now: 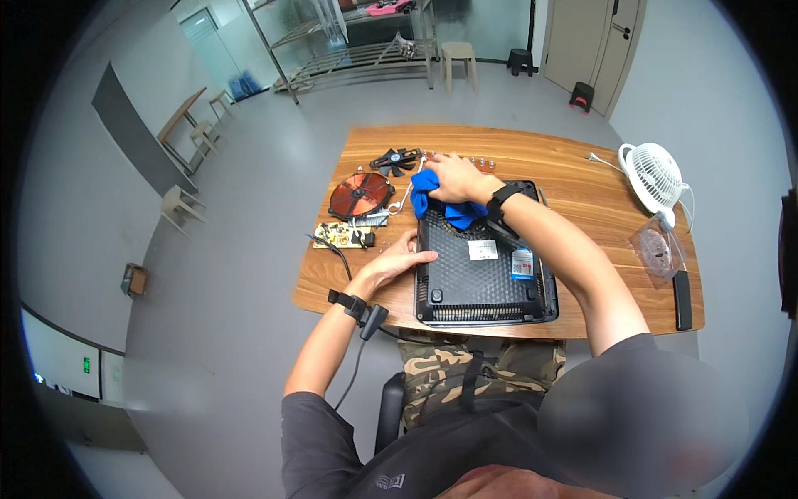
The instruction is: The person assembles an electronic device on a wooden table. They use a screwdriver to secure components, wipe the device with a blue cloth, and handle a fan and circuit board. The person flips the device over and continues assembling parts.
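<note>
A black induction cooker housing lies bottom-up on the wooden table in front of me. My left hand rests flat against its left edge, fingers apart, holding nothing. My right hand presses a blue cloth onto the housing's far left corner. Left of the housing lie a round copper coil, a green circuit board and a small black fan.
A white desk fan stands at the table's right end, with a clear plastic bag and a black bar-shaped object near it. Small parts lie at the far edge. Stools, a metal rack and side tables stand beyond.
</note>
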Demonstrator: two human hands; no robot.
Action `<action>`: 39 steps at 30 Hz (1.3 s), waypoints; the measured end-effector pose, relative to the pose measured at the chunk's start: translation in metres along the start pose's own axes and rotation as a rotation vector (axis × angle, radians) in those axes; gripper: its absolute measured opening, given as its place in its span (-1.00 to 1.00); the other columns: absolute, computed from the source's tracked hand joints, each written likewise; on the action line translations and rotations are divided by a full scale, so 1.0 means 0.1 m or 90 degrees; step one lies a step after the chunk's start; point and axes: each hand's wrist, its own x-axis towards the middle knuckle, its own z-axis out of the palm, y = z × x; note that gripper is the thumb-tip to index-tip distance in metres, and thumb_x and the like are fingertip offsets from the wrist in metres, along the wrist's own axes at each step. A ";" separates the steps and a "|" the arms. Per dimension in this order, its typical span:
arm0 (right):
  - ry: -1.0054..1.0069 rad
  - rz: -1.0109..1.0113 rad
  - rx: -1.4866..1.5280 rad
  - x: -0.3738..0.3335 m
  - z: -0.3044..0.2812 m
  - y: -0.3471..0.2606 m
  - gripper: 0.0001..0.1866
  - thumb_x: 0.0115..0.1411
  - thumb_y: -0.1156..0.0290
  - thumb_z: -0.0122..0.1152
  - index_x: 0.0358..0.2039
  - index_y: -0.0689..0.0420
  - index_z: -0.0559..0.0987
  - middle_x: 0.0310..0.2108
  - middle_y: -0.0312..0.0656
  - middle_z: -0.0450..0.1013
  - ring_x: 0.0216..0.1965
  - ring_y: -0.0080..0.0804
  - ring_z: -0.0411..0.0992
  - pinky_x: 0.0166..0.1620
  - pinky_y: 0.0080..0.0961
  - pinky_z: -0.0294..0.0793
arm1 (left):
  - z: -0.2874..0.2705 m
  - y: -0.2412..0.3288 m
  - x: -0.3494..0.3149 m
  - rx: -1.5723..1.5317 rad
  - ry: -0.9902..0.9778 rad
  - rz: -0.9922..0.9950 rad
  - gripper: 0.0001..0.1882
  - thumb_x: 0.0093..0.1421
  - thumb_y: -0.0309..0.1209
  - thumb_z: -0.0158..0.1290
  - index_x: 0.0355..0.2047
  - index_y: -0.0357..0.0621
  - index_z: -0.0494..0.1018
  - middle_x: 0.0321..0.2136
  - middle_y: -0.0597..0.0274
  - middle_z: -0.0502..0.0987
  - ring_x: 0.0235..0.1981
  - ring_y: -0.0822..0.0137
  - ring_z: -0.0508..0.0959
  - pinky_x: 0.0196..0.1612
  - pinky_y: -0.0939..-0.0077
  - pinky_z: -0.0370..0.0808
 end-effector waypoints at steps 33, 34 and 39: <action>-0.032 0.017 0.068 0.16 0.32 0.00 -0.26 0.04 0.22 0.38 0.26 0.06 0.41 0.17 0.01 0.36 0.16 0.16 0.31 0.18 -0.03 0.43 | 0.09 0.05 -0.03 0.054 0.011 0.015 0.05 0.15 -0.29 0.37 0.40 -0.43 -0.09 -0.34 0.46 0.39 -0.28 0.58 0.38 -0.07 0.72 0.36; -0.043 0.008 0.068 0.16 0.30 0.01 -0.27 0.04 0.23 0.38 0.26 0.05 0.41 0.18 0.00 0.36 0.16 0.16 0.31 0.18 -0.03 0.43 | 0.09 0.06 -0.03 0.050 0.015 0.018 0.05 0.14 -0.28 0.37 0.40 -0.43 -0.08 -0.37 0.49 0.34 -0.32 0.60 0.35 -0.10 0.74 0.34; -0.075 -0.043 0.056 0.25 0.28 0.11 -0.31 0.03 0.31 0.34 0.24 0.01 0.46 0.18 -0.02 0.38 0.16 0.13 0.31 0.17 -0.05 0.45 | 0.04 -0.01 0.02 0.020 -0.028 0.024 0.03 0.17 -0.38 0.33 0.41 -0.43 -0.13 -0.18 0.33 0.50 -0.12 0.53 0.47 0.05 0.63 0.40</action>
